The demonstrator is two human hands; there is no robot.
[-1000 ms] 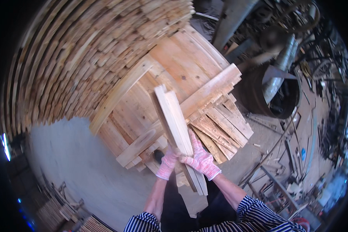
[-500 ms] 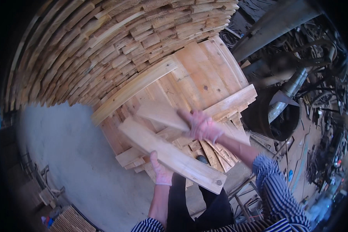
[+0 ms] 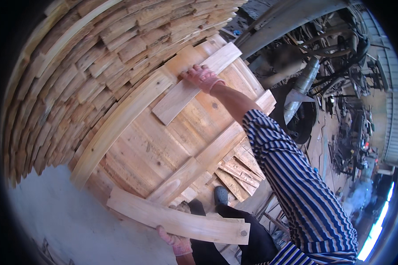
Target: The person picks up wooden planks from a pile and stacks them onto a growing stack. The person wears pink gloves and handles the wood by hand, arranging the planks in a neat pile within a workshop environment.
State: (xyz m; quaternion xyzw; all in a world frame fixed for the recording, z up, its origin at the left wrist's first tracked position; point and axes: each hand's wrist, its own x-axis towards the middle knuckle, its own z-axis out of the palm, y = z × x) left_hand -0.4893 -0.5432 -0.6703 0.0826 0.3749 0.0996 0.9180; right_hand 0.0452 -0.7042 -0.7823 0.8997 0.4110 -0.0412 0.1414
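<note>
My right hand (image 3: 203, 78), in a pink-and-white work glove, reaches far forward and grips a short flat wooden board (image 3: 176, 104). That board rests at a slant on a platform of wide planks (image 3: 172, 145), close to the tall wood stack. Low in the picture, my left hand (image 3: 177, 243), gloved the same way, holds a longer wooden plank (image 3: 172, 221) from below, in front of my legs. A dark knot marks this plank's right end. Part of the left fingers is hidden under it.
A tall stack of rough boards (image 3: 106, 66) rises behind the platform, with a long pale batten (image 3: 119, 123) along its foot. Loose offcuts (image 3: 241, 170) lie by my shoe. At the right stand a dark drum (image 3: 303, 123) with a metal pipe (image 3: 301, 90) and cluttered scrap.
My right hand has moved forward with its board, from beside the left-hand plank to the platform's far side. The left hand and its plank now appear lower, and the view has shifted.
</note>
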